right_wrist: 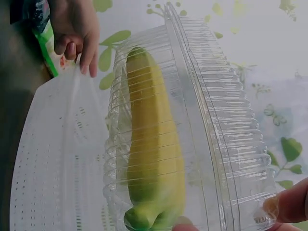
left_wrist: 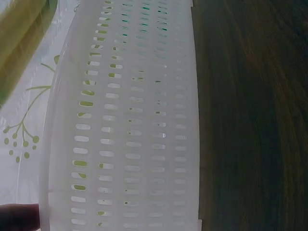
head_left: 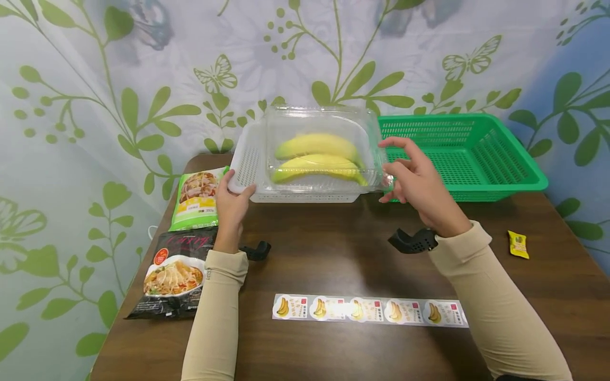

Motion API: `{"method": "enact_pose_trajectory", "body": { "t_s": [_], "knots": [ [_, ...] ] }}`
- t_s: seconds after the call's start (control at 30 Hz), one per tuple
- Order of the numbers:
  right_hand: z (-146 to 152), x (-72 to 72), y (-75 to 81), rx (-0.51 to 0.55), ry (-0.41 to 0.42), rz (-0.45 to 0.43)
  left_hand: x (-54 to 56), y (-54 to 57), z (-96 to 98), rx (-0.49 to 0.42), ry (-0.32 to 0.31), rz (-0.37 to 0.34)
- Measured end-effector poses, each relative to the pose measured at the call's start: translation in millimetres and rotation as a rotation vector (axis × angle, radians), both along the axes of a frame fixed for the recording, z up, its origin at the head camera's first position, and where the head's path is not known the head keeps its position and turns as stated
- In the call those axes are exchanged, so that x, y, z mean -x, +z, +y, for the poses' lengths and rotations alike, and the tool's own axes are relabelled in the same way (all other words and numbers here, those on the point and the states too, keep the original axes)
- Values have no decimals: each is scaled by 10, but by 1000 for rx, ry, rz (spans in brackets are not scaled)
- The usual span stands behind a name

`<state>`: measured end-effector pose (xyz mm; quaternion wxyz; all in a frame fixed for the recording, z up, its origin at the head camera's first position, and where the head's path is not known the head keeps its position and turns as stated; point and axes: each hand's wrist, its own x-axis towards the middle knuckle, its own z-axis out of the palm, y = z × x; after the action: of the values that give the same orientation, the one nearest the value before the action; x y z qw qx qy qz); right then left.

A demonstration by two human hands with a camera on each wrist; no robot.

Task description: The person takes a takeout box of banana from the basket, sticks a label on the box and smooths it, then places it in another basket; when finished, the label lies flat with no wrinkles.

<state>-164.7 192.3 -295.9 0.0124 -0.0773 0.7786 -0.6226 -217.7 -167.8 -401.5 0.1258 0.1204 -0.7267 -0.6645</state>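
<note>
A clear plastic clamshell box (head_left: 312, 117) holds two yellow bananas (head_left: 318, 164) with greenish ends. My right hand (head_left: 413, 177) pinches the box at its right end, between thumb and fingers. In the head view the box overlaps a white slotted basket (head_left: 248, 161); the right wrist view shows it tilted just above the basket's rim. My left hand (head_left: 232, 203) grips the basket's rim at the front left corner. Only one fingertip (left_wrist: 19, 216) of it shows in the left wrist view, beside the basket wall (left_wrist: 125, 130).
A green basket (head_left: 517, 159) stands at the right. At the left lie a green food packet (head_left: 197, 198) and a black noodle packet (head_left: 173, 275). A strip of banana stickers (head_left: 369, 309) lies in front, with a small yellow packet (head_left: 518, 244) at the right.
</note>
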Motion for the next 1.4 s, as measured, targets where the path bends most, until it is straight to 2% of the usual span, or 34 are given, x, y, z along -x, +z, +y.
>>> {"method": "enact_pose_trajectory", "body": {
  "t_s": [0.2,0.47,0.67,0.8,1.03,1.4],
  "knots": [
    [178,-311,-55,-2,-4,11,7,10,1,-5,5,11],
    [330,-700,-236,-54,-1,64,11,-19,-11,-3,0,-1],
    [367,-949,-379,-40,-35,46,-2,-8,-10,6,0,-5],
    [376,-1080,-457,-71,-50,24,-14,1,-13,7,-3,-14],
    [391,-1196,-603,-106,-64,-40,-39,1,-28,8,-13,-34],
    [315,-1240,-880,-124,-81,-49,-20,-8,-34,-2,-29,-28]
  ]
}}
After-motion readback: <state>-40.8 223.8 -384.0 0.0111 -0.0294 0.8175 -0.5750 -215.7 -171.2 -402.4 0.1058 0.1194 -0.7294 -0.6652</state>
